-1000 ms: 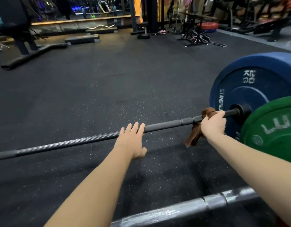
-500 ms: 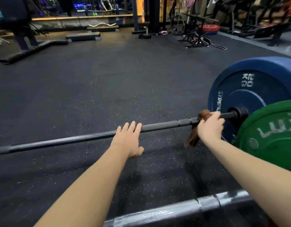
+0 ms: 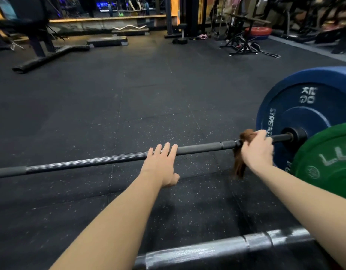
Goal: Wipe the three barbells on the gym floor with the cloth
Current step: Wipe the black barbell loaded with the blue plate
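On the floor [image 3: 129, 94] the far barbell [image 3: 90, 162] lies behind the near barbell [image 3: 197, 250], its plate [image 3: 304, 106] seemingly behind the nearer plate [image 3: 328, 172].

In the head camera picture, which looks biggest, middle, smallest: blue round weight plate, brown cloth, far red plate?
1. blue round weight plate
2. brown cloth
3. red plate
The red plate is far away, so its real size is unsure.

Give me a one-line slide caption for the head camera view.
The left hand rests flat on the black barbell while the right hand grips a brown cloth around it near the blue plate.
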Demonstrator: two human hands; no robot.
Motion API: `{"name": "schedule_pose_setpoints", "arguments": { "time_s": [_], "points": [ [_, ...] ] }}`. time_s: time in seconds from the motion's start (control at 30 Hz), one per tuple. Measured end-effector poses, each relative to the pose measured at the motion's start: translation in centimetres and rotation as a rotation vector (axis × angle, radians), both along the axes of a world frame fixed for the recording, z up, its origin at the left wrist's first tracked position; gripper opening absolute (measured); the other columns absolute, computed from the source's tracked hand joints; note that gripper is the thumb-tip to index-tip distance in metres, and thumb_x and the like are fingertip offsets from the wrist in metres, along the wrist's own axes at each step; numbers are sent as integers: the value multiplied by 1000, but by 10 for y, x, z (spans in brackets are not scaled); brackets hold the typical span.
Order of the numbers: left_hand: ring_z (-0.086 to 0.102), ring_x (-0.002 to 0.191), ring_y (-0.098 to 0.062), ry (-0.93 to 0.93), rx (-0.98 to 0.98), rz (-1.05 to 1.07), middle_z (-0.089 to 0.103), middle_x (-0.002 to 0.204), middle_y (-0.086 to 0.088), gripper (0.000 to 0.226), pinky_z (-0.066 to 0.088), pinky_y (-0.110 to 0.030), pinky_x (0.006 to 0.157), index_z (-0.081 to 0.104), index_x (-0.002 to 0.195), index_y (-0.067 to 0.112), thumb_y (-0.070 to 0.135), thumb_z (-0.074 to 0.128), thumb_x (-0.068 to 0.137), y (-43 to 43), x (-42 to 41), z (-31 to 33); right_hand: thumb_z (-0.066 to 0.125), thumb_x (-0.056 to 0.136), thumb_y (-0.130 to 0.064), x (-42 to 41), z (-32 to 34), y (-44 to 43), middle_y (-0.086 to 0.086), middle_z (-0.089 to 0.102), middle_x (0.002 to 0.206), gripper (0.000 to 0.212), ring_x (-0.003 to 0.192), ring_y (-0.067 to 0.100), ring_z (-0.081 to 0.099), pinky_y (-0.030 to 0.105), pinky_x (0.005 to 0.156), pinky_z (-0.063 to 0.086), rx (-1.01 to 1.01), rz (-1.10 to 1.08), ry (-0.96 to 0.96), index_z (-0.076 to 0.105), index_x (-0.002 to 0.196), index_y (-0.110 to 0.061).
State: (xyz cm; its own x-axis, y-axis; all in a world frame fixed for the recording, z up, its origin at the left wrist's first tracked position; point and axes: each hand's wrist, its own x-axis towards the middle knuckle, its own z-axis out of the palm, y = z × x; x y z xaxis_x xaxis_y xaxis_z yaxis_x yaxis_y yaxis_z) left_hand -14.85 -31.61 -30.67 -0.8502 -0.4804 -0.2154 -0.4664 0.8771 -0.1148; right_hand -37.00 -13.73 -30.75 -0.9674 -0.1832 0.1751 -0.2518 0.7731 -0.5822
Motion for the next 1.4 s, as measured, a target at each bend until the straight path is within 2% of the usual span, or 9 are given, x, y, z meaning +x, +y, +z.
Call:
{"name": "schedule_pose_setpoints", "arguments": {
  "time_s": [0.23,0.5,0.6,0.7,0.8,0.97,1.1,1.27,1.4],
  "points": [
    [1,157,-34,-17,-4,-4,-6,172,-9,97,7,-51,127,-12,163,16,53,49,97,-1,-2,1,55,100,-19,13,-2,-13,27,44,131,32,121,48,46,53,94,44,6,-62,8,41,126,-8],
    [1,157,-34,-15,-14,9,-4,172,-8,97,8,-52,127,-10,163,16,54,51,96,0,-4,1,58,98,-24,57,-17,-32,16,46,122,30,114,39,50,47,94,42,97,285,97,41,121,-14],
    [2,157,-35,-12,-6,13,-3,171,-8,98,9,-53,126,-9,163,16,54,51,96,0,-5,0,59,98,-25,44,-9,-23,15,49,117,28,109,39,52,46,89,44,92,319,103,42,119,-16],
    [3,157,-35,-12,-17,5,-2,171,-9,98,10,-53,126,-9,163,16,55,51,96,-1,-5,0,59,97,-25,20,0,-7,19,49,119,29,111,43,52,48,87,45,102,234,114,43,120,-15],
    [2,157,-34,-7,-24,-1,-3,171,-9,99,10,-53,126,-10,163,16,56,51,96,-1,-4,-1,59,97,-24,-2,1,11,27,47,126,34,117,49,49,55,94,44,120,90,114,42,123,-10],
    [0,158,-33,8,-24,7,-3,172,-9,97,9,-52,127,-9,163,16,56,49,96,-1,-4,-3,57,99,-26,1,-3,3,26,47,126,34,116,49,50,54,94,43,138,87,73,41,125,-11],
    [1,158,-32,17,-28,1,-2,172,-9,96,9,-51,127,-8,163,17,55,49,96,-1,-2,-3,58,98,-27,38,-5,-23,20,49,122,34,112,43,53,48,88,46,144,195,106,42,124,-12],
    [3,157,-33,27,-41,5,0,171,-9,96,10,-52,126,-7,163,16,54,50,95,-1,-3,-5,59,97,-27,88,-11,-57,15,49,117,32,108,40,55,49,90,49,129,473,68,43,123,-16],
    [4,157,-33,32,-24,2,2,171,-8,97,11,-52,126,-6,163,16,55,50,95,-2,-3,-4,59,96,-28,76,-3,-47,10,48,115,30,107,35,54,42,74,46,232,519,141,43,120,-20]
  ]
}}
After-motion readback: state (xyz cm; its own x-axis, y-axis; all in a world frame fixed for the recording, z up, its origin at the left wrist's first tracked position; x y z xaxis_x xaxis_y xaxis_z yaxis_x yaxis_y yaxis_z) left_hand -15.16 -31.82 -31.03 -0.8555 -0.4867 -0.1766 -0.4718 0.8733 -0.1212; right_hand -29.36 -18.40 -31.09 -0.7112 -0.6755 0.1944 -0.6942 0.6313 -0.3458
